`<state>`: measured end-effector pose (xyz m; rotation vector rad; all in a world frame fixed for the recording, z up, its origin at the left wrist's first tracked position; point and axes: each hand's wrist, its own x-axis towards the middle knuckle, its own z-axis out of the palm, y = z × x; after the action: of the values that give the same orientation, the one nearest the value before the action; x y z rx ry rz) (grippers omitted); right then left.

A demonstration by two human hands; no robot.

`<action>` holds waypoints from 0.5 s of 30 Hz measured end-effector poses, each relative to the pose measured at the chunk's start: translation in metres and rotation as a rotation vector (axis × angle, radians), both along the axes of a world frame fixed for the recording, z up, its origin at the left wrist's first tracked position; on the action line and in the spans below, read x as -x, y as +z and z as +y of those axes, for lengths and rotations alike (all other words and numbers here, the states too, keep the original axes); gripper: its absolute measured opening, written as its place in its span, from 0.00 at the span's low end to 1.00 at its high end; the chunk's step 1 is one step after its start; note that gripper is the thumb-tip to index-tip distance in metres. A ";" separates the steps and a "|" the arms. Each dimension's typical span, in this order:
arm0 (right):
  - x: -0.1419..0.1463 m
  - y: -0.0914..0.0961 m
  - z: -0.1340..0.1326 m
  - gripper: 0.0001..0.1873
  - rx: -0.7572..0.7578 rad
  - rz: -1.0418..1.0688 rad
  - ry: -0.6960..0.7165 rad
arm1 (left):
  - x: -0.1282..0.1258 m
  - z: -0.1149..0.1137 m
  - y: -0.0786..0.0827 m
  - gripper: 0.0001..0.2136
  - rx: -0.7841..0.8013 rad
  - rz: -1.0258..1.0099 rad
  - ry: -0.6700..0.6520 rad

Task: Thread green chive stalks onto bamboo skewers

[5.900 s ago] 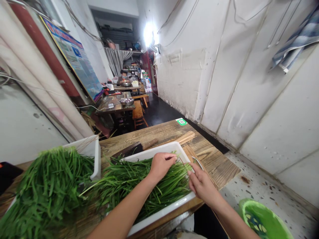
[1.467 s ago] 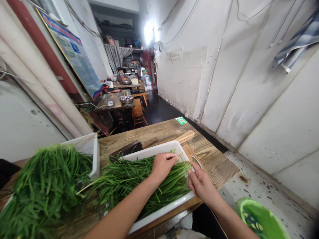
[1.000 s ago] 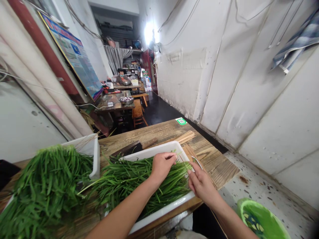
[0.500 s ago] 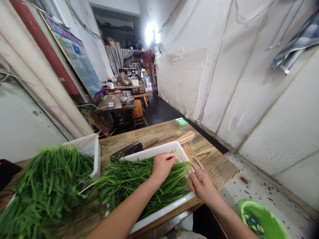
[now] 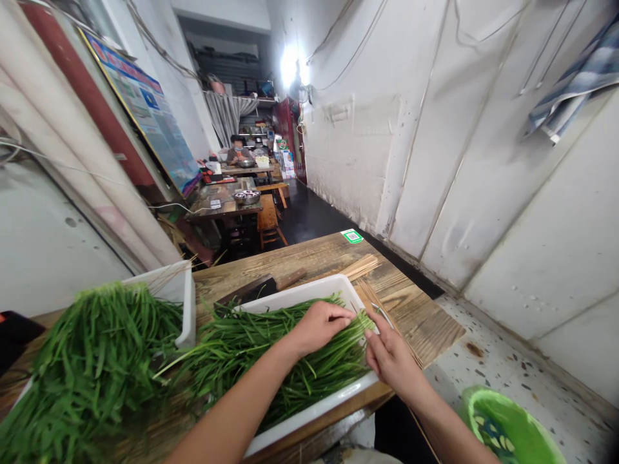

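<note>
Two hands, one white tray of greens. Left hand — over the pale stem ends, thumb and fingertips near together; whether they pinch a stem, cannot tell. Right hand — thumb and forefinger closed on greens, at the stem ends by the tray's right end. Beyond the far rim, on the table: one knife; thin sticks, bunched. To the left: second tray, greens heaped over it. Floor, right: one bucket.
</note>
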<state>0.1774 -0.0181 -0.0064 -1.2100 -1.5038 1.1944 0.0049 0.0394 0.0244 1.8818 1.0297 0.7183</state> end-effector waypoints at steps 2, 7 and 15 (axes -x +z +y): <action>0.000 0.000 0.000 0.26 -0.014 -0.008 0.004 | 0.009 0.006 0.005 0.13 0.000 0.063 -0.036; 0.000 -0.002 0.001 0.25 -0.030 -0.011 0.019 | 0.020 0.030 -0.002 0.12 -0.189 0.403 0.231; 0.000 -0.004 0.002 0.26 -0.034 -0.008 0.003 | 0.005 0.058 -0.020 0.09 -0.355 0.840 0.202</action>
<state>0.1769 -0.0156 -0.0103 -1.1919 -1.5266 1.1629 -0.0002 0.0975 0.0045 2.4904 1.7124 0.1929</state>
